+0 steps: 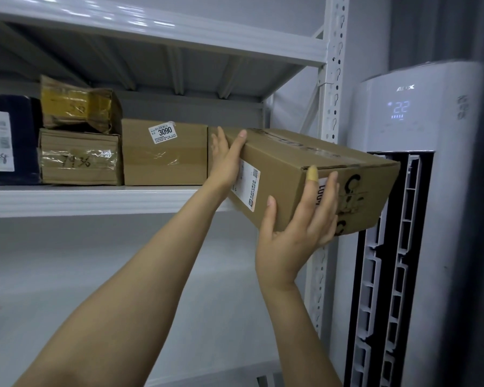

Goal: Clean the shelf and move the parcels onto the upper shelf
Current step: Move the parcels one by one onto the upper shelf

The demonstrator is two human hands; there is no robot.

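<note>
Parcel [305,174] tilted at upper shelf [95,201] beside boxes [165,152]; left grip [227,160], right grip [296,227] press it, fingers straight.

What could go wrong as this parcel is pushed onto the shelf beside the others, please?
1. The tilted parcel is only pressed between the flat left hand and right hand, and its near end hangs off the shelf, so it might slip.
2. The left hand sits between it and the 3090 box, so fingers could get pinched.
3. Its near end may catch the upright post.
</note>
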